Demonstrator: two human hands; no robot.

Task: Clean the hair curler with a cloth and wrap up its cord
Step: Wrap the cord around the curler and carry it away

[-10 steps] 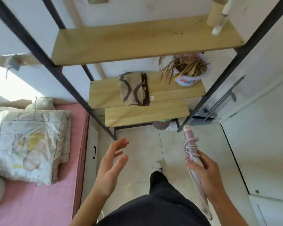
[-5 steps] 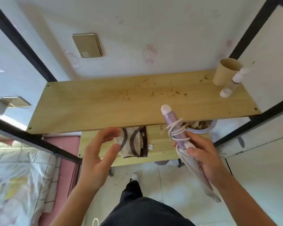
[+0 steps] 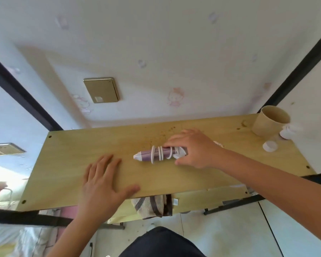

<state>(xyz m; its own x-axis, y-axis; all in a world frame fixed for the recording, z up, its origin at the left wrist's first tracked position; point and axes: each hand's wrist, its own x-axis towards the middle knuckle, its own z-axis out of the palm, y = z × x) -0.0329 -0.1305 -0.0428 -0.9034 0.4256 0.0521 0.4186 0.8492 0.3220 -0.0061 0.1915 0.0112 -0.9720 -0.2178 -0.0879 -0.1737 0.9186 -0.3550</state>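
The purple-pink hair curler (image 3: 148,156) lies on its side on the top wooden shelf (image 3: 72,164), tip pointing left, with its white cord (image 3: 160,153) wound round the barrel in several loops. My right hand (image 3: 195,148) holds the curler's handle end, fingers curled over it and thumb in front. My left hand (image 3: 102,180) rests flat on the shelf near its front edge, fingers spread, holding nothing. The brown-patterned cloth (image 3: 152,204) lies folded on the lower shelf, partly hidden by the top board.
A tan cup (image 3: 269,121) and small white caps (image 3: 270,146) stand at the shelf's right end. Black frame bars (image 3: 295,71) rise at both sides. A gold wall plate (image 3: 101,89) is behind. A bed (image 3: 11,238) lies at lower left.
My right hand has raised the curler from below and laid it on the top shelf. My left hand has come up and settled flat on the board. My view has tilted upward.
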